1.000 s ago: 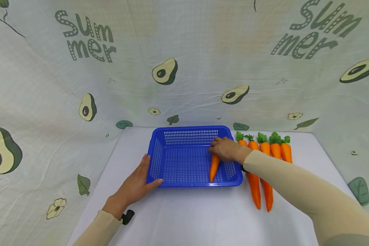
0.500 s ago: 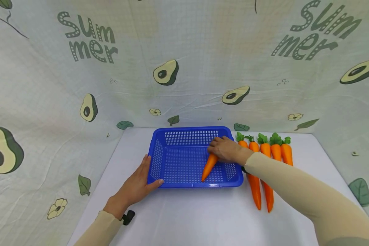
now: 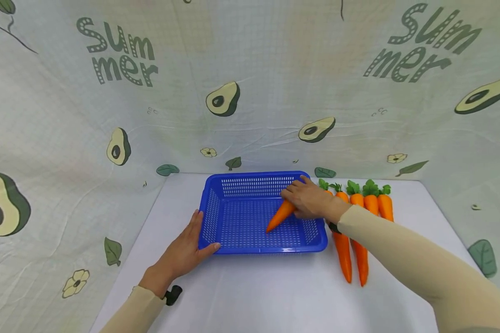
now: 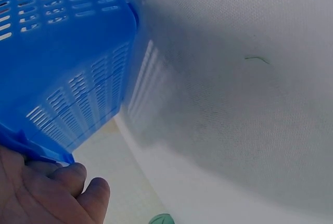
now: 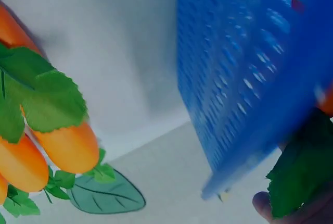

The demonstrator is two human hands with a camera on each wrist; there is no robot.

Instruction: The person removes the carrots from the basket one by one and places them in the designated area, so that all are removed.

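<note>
A blue perforated plastic basket (image 3: 260,250) stands on the white table. My left hand (image 3: 182,249) rests at its near left corner, fingers lying straight along the left side and thumb on the front rim. In the left wrist view, fingertips (image 4: 98,193) show right at the rim. Over the basket's right part, my right hand (image 3: 306,198) grips an orange carrot (image 3: 280,216) by its thick end, its tip pointing to the lower left. The right wrist view shows green leaves (image 5: 302,164) of this carrot beside the hand, outside the basket wall (image 5: 234,73).
Several orange carrots (image 3: 343,259) with green leafy tops lie side by side right of the basket, partly hidden under the right forearm. Behind the table hangs a pale cloth (image 3: 271,69) printed with avocados and leaves.
The carrot's tip has swung leftward and somewhat away from the front rim as the right hand turned with it. The left hand and basket have stayed in place.
</note>
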